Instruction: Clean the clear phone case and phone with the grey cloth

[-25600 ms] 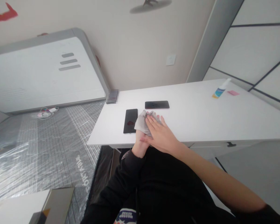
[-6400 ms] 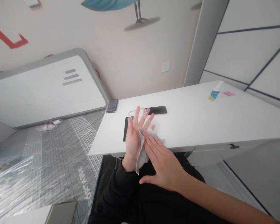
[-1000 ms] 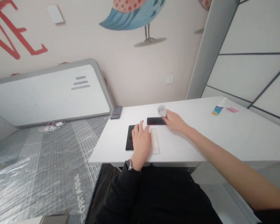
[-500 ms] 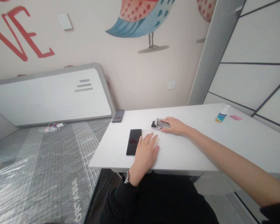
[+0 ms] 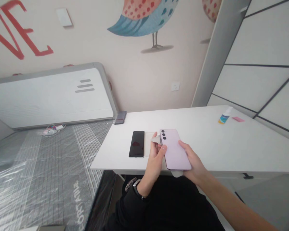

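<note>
A pale purple smartphone [image 5: 175, 149] is held up over the table's near edge, its back with three camera lenses facing me. My left hand [image 5: 157, 157] grips its left side, thumb on the back. On the right side, my right hand [image 5: 192, 158] is closed around the edge, the other fingers hidden beneath. A grey cloth [image 5: 156, 140] pokes out by my left fingers, and a grey piece also shows below the phone. Left of my left hand, a black smartphone [image 5: 136, 144] lies screen up, beside a clear phone case [image 5: 148, 141] partly covered by my hand.
The white table [image 5: 197, 125] stands against the wall. At its back right are a small white spray bottle [image 5: 224, 116] with a blue and yellow label and a pink slip [image 5: 238, 119]. A blurred dark item [image 5: 120, 117] sits at the back left corner.
My right hand has brought the purple phone and cloth from the table towards me. My left hand has lifted from beside the black phone and now grips the purple phone too.
</note>
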